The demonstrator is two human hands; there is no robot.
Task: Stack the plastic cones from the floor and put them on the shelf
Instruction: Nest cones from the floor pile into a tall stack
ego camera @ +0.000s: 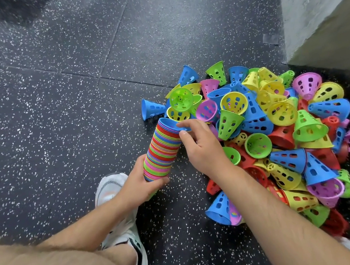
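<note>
L hand (138,183) wraps cone stack (163,151) base; R hand (205,148) pinches top blue cone (169,123).

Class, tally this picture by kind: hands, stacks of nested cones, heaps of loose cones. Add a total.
Hands: 2 (left hand, right hand)
Stacks of nested cones: 1 (stack, held by both hands)
Heaps of loose cones: 1 (heap)
Total: 4

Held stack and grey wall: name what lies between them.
In the head view, the heap of loose cones covers the floor between the stack and the wall.
</note>
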